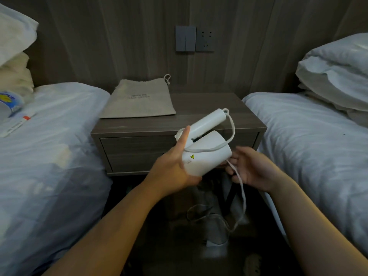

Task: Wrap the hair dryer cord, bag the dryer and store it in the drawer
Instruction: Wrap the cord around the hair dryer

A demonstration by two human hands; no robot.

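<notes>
A white folding hair dryer (206, 154) is held in front of the nightstand, its handle folded up over the barrel. My left hand (175, 168) grips the barrel from the left, thumb raised. One turn of the white cord (232, 128) runs from the handle end down across the barrel. My right hand (251, 169) holds the cord just right of the barrel; the rest hangs in loose loops toward the floor. A beige drawstring bag (139, 100) lies flat on the nightstand's top. The drawer (135, 150) in the nightstand front is closed.
The dark wooden nightstand (209, 104) stands between two beds with white bedding (49, 136) (310, 136). Pillows (336, 72) are stacked on the right bed. A wall switch and socket (195, 38) sit above. Small packets lie on the left bed. White shoes stand on the floor.
</notes>
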